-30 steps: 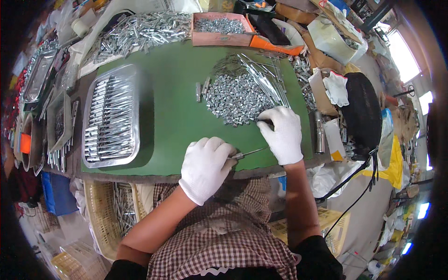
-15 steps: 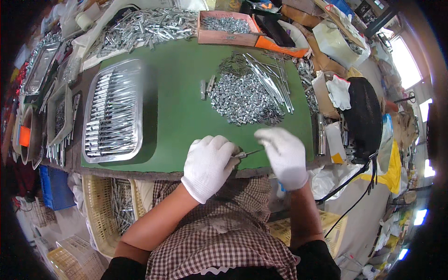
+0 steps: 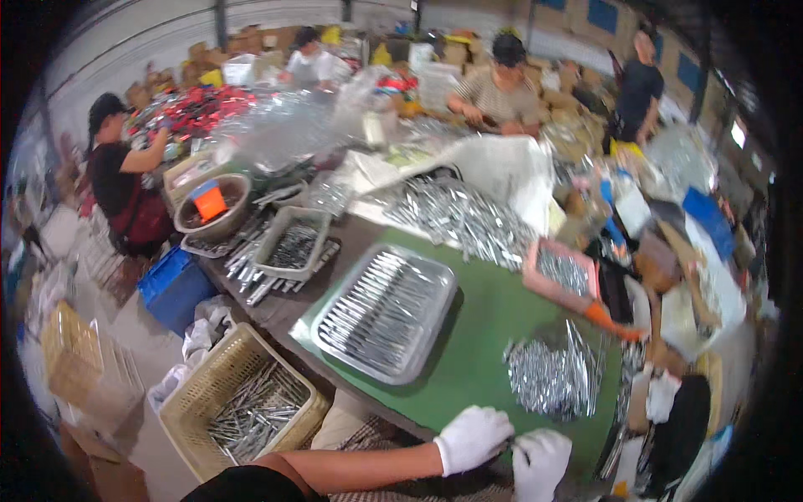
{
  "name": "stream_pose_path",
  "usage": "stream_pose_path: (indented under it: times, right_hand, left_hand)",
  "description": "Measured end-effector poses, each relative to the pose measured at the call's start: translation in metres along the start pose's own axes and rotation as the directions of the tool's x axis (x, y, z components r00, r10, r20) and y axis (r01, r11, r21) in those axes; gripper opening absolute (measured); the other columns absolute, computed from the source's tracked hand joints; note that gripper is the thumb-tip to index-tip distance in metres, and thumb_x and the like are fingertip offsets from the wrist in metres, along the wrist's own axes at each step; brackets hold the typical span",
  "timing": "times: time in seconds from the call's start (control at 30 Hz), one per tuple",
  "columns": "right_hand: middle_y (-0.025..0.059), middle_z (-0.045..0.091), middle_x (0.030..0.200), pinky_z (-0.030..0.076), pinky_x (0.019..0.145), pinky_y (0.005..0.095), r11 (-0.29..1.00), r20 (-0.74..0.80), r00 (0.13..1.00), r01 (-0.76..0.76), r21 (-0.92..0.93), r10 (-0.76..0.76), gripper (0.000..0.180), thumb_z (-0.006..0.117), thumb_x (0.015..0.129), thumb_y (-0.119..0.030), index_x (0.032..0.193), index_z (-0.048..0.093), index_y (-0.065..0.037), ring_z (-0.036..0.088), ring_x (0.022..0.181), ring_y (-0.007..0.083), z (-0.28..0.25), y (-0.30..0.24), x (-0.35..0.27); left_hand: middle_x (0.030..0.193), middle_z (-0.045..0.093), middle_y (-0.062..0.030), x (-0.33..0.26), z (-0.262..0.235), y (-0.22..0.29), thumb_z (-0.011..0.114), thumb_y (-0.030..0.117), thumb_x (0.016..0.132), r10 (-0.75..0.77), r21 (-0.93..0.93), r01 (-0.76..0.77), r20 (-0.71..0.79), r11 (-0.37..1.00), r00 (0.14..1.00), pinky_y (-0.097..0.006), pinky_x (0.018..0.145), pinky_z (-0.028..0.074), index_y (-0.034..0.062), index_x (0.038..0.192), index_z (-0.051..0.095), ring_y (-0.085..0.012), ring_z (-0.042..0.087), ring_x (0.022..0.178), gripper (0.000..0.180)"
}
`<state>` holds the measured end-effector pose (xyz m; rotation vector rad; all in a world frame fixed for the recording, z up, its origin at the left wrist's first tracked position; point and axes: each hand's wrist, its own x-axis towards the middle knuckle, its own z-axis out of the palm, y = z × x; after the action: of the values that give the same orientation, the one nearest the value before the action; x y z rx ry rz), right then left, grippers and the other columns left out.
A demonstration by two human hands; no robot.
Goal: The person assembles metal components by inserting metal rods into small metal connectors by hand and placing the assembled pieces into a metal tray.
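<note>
My left hand [image 3: 473, 439], in a white glove, is closed at the near edge of the green tabletop [image 3: 478, 335]. A small metal part, seen in its fingers earlier, is mostly hidden now; only a dark bit shows between the hands. Right beside it, my gloved right hand [image 3: 542, 462] has its fingers curled in, and whatever they pinch is hidden. Beyond the hands lies a heap of small metal sleeves [image 3: 544, 381], with thin metal rods [image 3: 583, 368] along its right side. To the left, a clear tray [image 3: 430, 336] holds rows of slim metal rods.
A yellow basket [image 3: 180, 418] of metal rods stands below the table's left side, near a blue bin [image 3: 174, 289]. Loose metal tubes [image 3: 456, 213] and a pink box [image 3: 595, 289] of small parts lie at the back. Several people work farther off.
The view has swung left and up, bringing other people and the basket into sight. My right hand has come in close to the left one.
</note>
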<state>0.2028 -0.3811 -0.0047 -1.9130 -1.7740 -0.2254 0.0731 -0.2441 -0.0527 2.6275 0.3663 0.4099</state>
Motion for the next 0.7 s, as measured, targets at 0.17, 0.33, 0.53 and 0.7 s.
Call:
stream_pose_path:
  times: [0.17, 0.33, 0.53, 0.7]
  right_hand:
    - [0.013, 0.073, 0.096, 0.051, 0.086, 0.0477, 1.0, -0.017, 1.0, -0.002, -0.002, 0.002, 0.011, 0.072, 0.084, -0.015, 0.091, 0.073, -0.006, 0.068, 0.094, 0.0343, 0.007, 0.003, 0.0]
    - [0.0127, 0.074, 0.097, 0.051, 0.087, 0.0466, 0.999, 0.02, 0.998, -0.051, -0.016, 0.051, 0.011, 0.073, 0.085, -0.016, 0.09, 0.073, -0.006, 0.068, 0.094, 0.0342, 0.006, 0.003, 0.004]
    - [0.0122, 0.074, 0.098, 0.051, 0.088, 0.0459, 0.993, -0.064, 0.992, -0.111, -0.044, 0.108, 0.012, 0.074, 0.085, -0.017, 0.092, 0.073, -0.007, 0.068, 0.095, 0.0337, 0.018, 0.001, -0.005]
    - [0.0116, 0.074, 0.099, 0.05, 0.089, 0.045, 0.994, -0.075, 0.991, -0.109, -0.02, 0.107, 0.011, 0.074, 0.086, -0.017, 0.093, 0.074, -0.007, 0.068, 0.097, 0.0328, 0.016, -0.003, -0.01]
  left_hand:
    - [0.098, 0.063, -0.0069, -0.006, 0.003, -0.003, 0.07, 0.028, 0.088, -0.004, -0.009, 0.003, -0.085, 1.0, 0.996, -0.042, 0.081, 0.051, 0.0131, 0.099, 0.065, -0.0273, 0.066, 0.095, 0.019]
    - [0.096, 0.063, -0.0062, -0.003, 0.004, -0.006, 0.071, 0.029, 0.088, 0.02, -0.01, -0.021, -0.133, 1.0, 0.991, -0.042, 0.08, 0.051, 0.0127, 0.098, 0.065, -0.0265, 0.066, 0.095, 0.02]
    - [0.096, 0.062, -0.0061, -0.001, 0.009, -0.007, 0.071, 0.027, 0.087, 0.023, -0.031, -0.028, -0.161, 0.999, 0.987, -0.042, 0.08, 0.051, 0.0127, 0.097, 0.064, -0.0263, 0.065, 0.096, 0.019]
    - [0.097, 0.063, -0.0065, -0.003, 0.009, -0.004, 0.071, 0.027, 0.087, 0.027, 0.002, -0.027, -0.144, 1.0, 0.989, -0.042, 0.081, 0.051, 0.0126, 0.096, 0.065, -0.0264, 0.065, 0.096, 0.018]
